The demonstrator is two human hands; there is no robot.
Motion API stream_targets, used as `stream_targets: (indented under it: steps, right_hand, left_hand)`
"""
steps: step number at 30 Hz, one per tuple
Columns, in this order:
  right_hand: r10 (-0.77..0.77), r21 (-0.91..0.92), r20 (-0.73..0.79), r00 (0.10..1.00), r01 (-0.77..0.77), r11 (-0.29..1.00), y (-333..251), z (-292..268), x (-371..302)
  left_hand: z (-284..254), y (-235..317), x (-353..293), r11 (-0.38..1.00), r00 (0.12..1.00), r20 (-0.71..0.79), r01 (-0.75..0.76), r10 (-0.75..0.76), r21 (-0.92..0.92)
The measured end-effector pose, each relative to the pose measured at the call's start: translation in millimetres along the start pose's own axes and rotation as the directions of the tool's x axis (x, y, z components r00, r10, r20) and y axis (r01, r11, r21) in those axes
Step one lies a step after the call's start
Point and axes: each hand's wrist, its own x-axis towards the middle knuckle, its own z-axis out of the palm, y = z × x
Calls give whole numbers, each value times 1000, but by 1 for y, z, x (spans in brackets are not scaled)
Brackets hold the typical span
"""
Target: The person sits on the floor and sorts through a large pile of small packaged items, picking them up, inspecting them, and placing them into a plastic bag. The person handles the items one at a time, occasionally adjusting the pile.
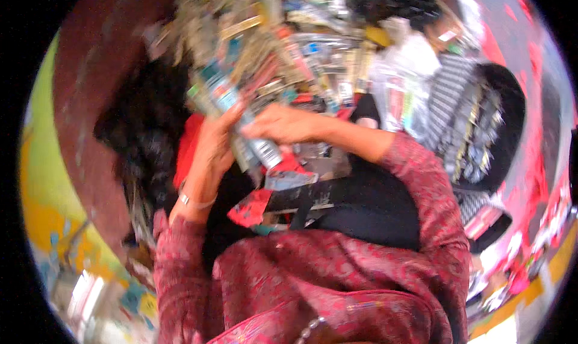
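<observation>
In front of my lap I hold a long narrow packet [223, 92], pale blue with a teal upper end and a barcode at its lower end. It lies slanted, upper end to the left. My left hand [215, 140] is closed round its left side, thumb on top. My right hand [288, 125] grips it near the middle from the right, fingers bent over it. A second greenish strip lies along its left edge, perhaps also in my left hand; blur hides this. Beyond the hands spreads a heap of narrow packets and wrappers [289, 58].
A black bag [147, 121] lies on the left on the dark red floor [90, 79]. On the right are a clear plastic bag [400, 82] and an open black-lined bag [512, 124] with grey strips inside. Red and grey scraps [250, 208] lie by my lap.
</observation>
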Motion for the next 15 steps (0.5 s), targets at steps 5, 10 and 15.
stream_targets:
  steps: [5, 10, 15]
  right_hand:
    - [10, -89, 32, 999, -7, 996, -4, -26, -12]
    - [-387, -541, -839, 383, -664, 516, 11, -149, -67]
    - [-464, -150, -884, -49, -912, 382, 43, -218, -105]
  left_hand:
    - [-1, 1, 4, 990, 999, -2, 53, -54, -133]
    - [8, 13, 2, 988, 999, 31, 19, -15, -156]
    - [6, 10, 1, 984, 994, 92, 71, -57, -162]
